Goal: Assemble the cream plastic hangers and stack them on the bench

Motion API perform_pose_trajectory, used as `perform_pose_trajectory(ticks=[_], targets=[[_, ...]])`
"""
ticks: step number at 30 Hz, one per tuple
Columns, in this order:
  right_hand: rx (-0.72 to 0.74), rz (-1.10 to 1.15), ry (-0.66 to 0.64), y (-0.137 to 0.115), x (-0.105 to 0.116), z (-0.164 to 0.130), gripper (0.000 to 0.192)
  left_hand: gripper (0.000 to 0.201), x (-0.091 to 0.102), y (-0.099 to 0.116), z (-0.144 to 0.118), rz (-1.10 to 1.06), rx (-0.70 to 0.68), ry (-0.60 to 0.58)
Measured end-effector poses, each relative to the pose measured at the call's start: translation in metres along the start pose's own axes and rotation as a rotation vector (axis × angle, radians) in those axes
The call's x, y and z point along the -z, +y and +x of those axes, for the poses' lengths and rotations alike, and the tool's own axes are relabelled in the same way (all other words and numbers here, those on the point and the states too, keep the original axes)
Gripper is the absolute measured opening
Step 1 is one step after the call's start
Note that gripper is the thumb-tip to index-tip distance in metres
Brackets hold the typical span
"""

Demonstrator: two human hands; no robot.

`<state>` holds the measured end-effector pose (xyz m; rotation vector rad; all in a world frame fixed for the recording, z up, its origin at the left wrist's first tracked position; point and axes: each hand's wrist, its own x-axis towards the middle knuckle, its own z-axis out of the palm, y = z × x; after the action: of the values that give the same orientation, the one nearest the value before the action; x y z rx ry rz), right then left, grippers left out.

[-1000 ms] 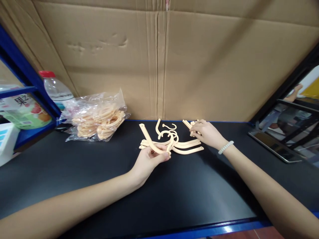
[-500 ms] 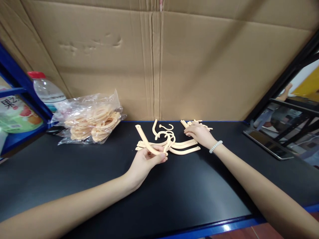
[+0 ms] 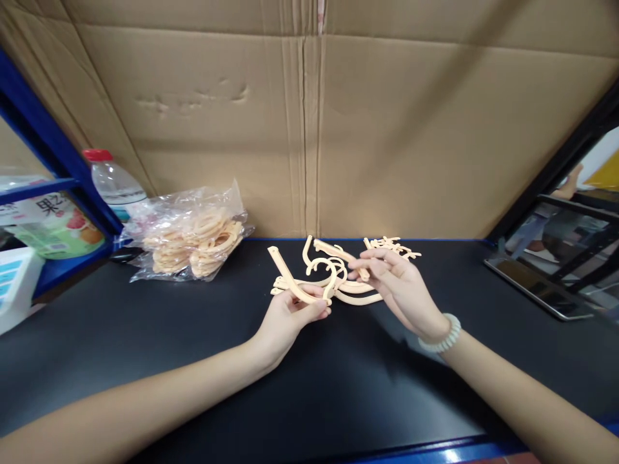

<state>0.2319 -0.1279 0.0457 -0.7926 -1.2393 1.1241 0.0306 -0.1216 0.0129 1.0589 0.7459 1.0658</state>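
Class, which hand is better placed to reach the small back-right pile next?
Probably the right hand: it's nearer the pile, though holding a strip; the left hand, farther away, holds a curved piece.

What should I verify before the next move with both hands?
1. Left hand gripping a long, cream, bent plastic bar: ok, pinched near its lower end.
2. Right hand gripping a second cream plastic bar: ok, held in the fingers.
3. Second bar clear of the loose, curved cream pieces: cannot tell, they overlap in view.
4. Loose pieces separated: not ok, they overlap one another.
5. Clear plastic bag of cream parts away from both hands: ok.
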Motion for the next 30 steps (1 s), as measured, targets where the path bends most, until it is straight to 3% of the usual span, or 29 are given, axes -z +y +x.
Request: perform_pose_trajectory(ticks=[4,8,10,13,16,23,30], targets=[[-0.074,0.002,0.006,0.011,-0.011,-0.011,0.025,0.022,0.0,0.001,-0.001,-0.001,-0.001,-0.007],[-0.111,0.071,0.134,0.016,-0.012,-0.013,0.057,0.023,0.001,0.002,-0.002,-0.005,0.0,0.005],[-0.153,0.129,0.116,0.018,-0.011,-0.012,0.063,0.022,0.001,0.001,-0.002,-0.001,0.0,0.004],[-0.244,0.17,0.001,0.022,-0.012,-0.01,0.04,0.021,0.002,0.0,-0.001,0.014,-0.009,-0.016],[-0.263,0.106,-0.033,0.027,-0.015,-0.01,0.023,0.019,0.003,0.0,0.0,0.028,-0.008,-0.049],[-0.231,0.003,-0.152,0.031,-0.017,-0.013,0.022,0.012,0.004,0.007,0.002,0.071,-0.017,-0.208],[-0.159,-0.075,-0.262,0.024,-0.016,-0.012,0.016,0.012,0.006,0.008,0.002,0.114,0.001,-0.227]])
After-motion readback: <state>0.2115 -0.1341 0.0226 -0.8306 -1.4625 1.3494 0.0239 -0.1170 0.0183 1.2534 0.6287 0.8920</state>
